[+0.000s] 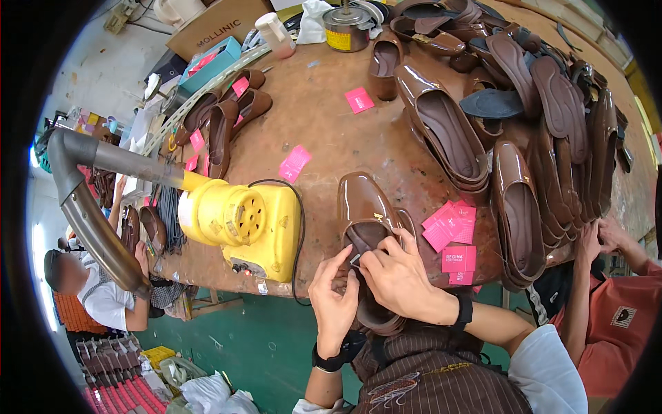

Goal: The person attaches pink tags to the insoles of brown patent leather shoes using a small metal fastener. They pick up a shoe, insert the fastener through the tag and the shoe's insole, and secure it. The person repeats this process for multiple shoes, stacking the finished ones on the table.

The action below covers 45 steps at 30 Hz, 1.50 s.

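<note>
A glossy brown loafer (364,195) with a small gold ornament lies at the near edge of the table, toe pointing away from me. Its heel end reaches toward my apron, and part of another shoe shows close against its right side. My left hand (334,293) pinches at the left rim of the loafer's opening, thumb and index finger meeting there. My right hand (398,276) reaches over the opening from the right, its bent fingers closed near the dark insole. A small pale bit shows between the fingertips, too small to name.
A yellow blower (241,221) with a grey pipe (96,200) stands left. Pink cards (452,226) lie right of the loafer. Stacked brown shoes (517,207) and loose insoles (557,96) crowd the right. A metal can (347,31) stands behind. Co-workers are at both sides.
</note>
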Each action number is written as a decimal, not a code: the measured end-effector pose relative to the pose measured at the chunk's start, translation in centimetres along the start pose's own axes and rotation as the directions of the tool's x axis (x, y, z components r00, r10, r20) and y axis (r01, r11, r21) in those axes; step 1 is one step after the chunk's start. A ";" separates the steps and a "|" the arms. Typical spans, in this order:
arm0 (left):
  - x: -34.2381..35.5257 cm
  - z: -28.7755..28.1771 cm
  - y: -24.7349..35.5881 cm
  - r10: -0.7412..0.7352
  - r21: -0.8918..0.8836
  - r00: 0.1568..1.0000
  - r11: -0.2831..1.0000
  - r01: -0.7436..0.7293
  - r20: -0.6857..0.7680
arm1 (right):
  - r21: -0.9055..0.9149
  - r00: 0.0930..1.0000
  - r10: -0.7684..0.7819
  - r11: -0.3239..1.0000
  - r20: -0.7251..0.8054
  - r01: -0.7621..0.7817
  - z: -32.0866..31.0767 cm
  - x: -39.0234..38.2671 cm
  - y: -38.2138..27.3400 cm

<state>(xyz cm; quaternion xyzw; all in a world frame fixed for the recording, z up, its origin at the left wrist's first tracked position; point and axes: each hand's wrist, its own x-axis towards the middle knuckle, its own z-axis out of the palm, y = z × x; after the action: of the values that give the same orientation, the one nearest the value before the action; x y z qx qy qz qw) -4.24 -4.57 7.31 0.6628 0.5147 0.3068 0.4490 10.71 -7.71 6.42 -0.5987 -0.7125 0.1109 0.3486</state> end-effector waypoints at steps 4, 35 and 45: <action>0.0 -0.1 -0.6 -0.023 -0.008 1.000 1.000 0.023 -0.012 | -0.069 1.000 0.012 0.998 0.005 -0.011 0.5 0.0 -0.1; 0.6 0.2 0.2 0.158 0.314 0.987 0.937 -0.151 0.003 | -0.089 0.967 0.094 0.989 -0.236 -0.118 3.5 0.4 0.5; 0.2 0.2 3.9 0.241 0.551 0.969 0.803 -0.229 0.052 | -0.044 0.969 0.025 0.998 -0.246 -0.036 5.0 -0.4 0.8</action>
<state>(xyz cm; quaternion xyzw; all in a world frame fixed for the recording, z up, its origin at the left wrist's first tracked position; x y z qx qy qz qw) -2.44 -4.73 10.82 0.8194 0.4999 0.2049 0.1915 8.17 -6.58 2.16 -0.6269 -0.6572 0.0244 0.4177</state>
